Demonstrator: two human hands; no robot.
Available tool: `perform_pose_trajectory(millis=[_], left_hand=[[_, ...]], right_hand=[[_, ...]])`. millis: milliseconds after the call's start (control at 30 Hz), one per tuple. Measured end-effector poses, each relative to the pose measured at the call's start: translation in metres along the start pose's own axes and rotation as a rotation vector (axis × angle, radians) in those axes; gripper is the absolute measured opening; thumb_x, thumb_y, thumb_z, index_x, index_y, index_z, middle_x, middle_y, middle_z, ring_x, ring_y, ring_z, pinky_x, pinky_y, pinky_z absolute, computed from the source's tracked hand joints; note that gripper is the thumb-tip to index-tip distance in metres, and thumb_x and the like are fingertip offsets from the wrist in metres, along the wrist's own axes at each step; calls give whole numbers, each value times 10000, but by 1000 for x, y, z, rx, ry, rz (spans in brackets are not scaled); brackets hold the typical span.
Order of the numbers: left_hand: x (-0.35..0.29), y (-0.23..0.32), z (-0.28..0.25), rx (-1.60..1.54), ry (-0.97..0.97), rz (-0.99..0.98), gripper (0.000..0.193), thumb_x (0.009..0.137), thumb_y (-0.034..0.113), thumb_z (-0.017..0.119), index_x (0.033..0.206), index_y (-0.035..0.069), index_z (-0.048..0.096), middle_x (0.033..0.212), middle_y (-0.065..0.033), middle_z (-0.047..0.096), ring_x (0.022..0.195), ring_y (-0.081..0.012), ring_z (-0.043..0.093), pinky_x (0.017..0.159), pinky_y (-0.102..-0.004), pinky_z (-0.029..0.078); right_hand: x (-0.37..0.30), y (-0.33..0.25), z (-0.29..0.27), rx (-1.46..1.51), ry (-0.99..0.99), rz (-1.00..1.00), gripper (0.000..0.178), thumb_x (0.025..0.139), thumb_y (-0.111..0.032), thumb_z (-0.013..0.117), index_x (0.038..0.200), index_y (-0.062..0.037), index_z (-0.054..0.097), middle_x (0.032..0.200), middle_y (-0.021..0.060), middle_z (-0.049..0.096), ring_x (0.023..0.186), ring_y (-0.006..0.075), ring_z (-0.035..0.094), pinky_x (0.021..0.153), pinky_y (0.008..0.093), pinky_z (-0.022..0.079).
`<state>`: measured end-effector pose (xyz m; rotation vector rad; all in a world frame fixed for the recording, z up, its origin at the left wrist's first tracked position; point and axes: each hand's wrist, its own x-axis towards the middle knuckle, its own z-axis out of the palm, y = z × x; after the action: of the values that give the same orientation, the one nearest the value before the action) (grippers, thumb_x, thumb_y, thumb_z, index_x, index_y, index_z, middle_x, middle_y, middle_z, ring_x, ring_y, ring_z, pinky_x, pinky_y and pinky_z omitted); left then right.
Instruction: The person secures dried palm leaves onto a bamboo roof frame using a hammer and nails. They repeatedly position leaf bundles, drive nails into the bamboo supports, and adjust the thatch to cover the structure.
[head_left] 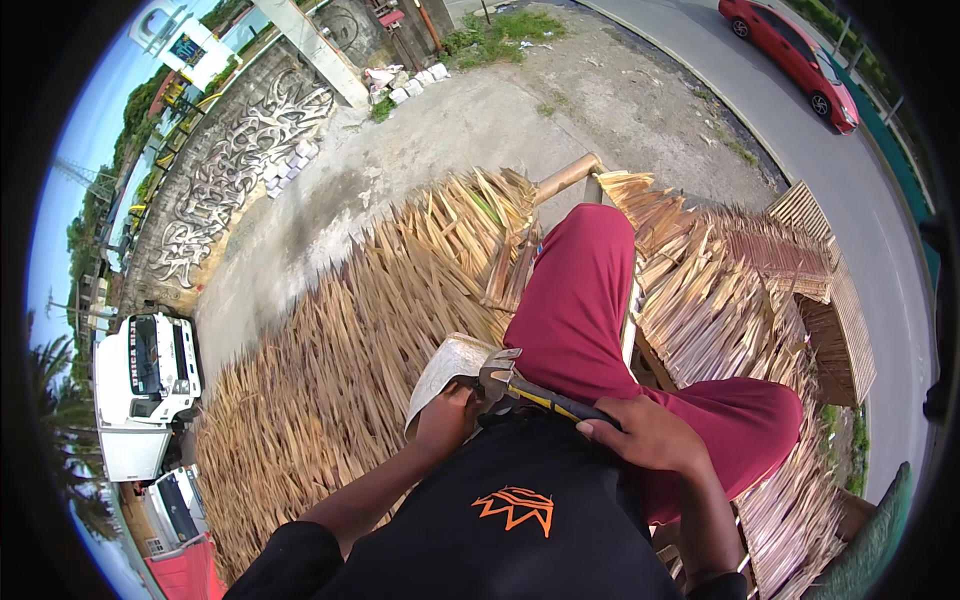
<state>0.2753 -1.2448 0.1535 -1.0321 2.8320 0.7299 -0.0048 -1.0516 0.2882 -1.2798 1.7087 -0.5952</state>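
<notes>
One bare right hand [645, 432] grips a steel-headed hammer [530, 390] by its yellow-and-black handle [562, 404] close to the body, probably so it cannot slide down the brown dried-leaf thatch [340, 390], while the left hand [447, 420] curls at a whitish curved container [450, 362], its hold too hidden to tell.

From here I can't make out the left hand's [448, 418] fingertips. The right hand [648, 432] hides the hammer's [545, 397] handle end from me; the top edge crops the car [795, 55].
</notes>
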Motion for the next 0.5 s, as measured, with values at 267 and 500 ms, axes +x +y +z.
perform_pose_trajectory(millis=[267,500], left_hand=[[8,49,-37,-278,41,-26,97,873,109,627,888,17,600,828,-201,639,836,-413,634,683,-469,486],[24,102,-190,-255,-357,43,108,842,40,598,914,-2,667,794,-194,658,774,-378,647,709,-413,498]], right_hand=[[-10,4,20,77,39,83,455,976,-435,544,952,14,611,781,236,621,772,397,626,702,447,464],[-2,-31,-47,85,127,-17,453,970,-431,549,950,14,633,758,228,632,747,408,626,690,466,471]])
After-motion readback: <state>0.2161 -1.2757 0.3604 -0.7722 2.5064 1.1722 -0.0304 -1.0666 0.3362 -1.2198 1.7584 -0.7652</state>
